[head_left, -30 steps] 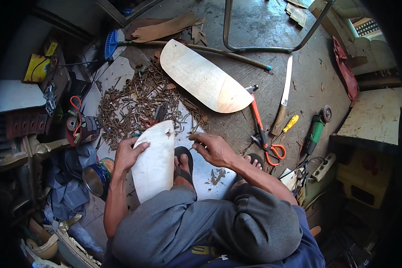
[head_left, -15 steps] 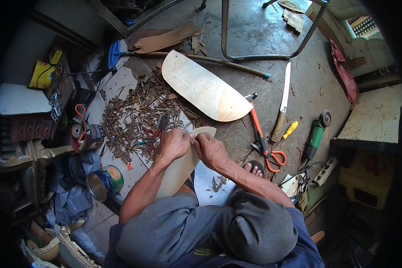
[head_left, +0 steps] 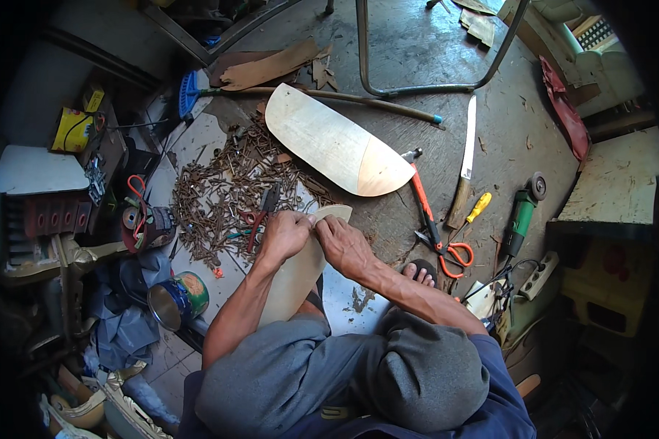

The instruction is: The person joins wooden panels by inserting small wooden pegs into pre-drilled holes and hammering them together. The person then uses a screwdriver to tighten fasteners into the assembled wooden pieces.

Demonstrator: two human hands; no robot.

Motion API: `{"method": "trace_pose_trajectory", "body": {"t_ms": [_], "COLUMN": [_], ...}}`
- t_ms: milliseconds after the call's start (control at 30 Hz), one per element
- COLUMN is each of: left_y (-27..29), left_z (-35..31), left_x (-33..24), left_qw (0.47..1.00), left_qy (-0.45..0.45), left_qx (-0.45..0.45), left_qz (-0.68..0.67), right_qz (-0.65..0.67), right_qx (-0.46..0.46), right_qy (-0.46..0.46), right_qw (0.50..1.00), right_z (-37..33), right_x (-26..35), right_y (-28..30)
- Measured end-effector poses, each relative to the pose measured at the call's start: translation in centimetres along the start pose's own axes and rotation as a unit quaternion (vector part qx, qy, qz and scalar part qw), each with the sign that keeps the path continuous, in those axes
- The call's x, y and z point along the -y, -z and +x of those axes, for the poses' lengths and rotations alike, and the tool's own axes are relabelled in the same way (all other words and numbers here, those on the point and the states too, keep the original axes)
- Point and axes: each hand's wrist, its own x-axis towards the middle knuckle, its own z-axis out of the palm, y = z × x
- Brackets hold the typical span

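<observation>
Between my knees a thin pale curved panel stands tilted, its rounded tip beyond my fingers. My left hand is closed in a pinch at the panel's edge. Right beside it, my right hand has its fingers closed on the same edge, the fingertips of both hands nearly touching. Whether something small is between the fingertips cannot be made out. Ahead lies a similar pale board with rounded ends. Pliers with red handles rest on a pile of rusty nails and screws near my left hand.
To the right lie a hammer, orange-handled scissors, a long knife, a yellow screwdriver and a green angle grinder. A tin can stands left. A blue-headed rake and a metal frame lie ahead.
The view has shifted slightly. Both hands stay closed at the panel's edge, with only a small movement of the fingers.
</observation>
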Motion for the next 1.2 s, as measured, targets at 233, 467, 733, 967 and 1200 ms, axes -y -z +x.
{"method": "trace_pose_trajectory", "body": {"t_ms": [233,467,733,967,1200], "left_y": [-0.2,-0.2,-0.7,-0.7,-0.2], "left_z": [-0.4,-0.1,-0.1,-0.9,-0.4], "left_x": [-0.3,2.0,2.0,0.7,2.1], "left_qw": [1.000,0.997,0.999,0.998,0.990], "left_qy": [0.012,0.012,0.005,0.010,0.045], "left_qx": [0.003,0.001,-0.009,-0.032,0.039], "left_qz": [-0.025,-0.079,-0.031,-0.043,-0.125], "right_qz": [0.044,0.078,0.111,0.199,0.169], "right_qx": [0.045,-0.049,-0.048,0.019,-0.041], "right_qy": [-0.087,-0.001,-0.097,-0.197,-0.112], "right_qw": [0.994,0.996,0.988,0.960,0.978], "right_z": [-0.4,-0.7,0.1,0.3,0.0], "right_x": [-0.2,-0.3,0.0,0.2,-0.1], "right_y": [-0.4,-0.6,-1.2,-1.0,-1.6]}}
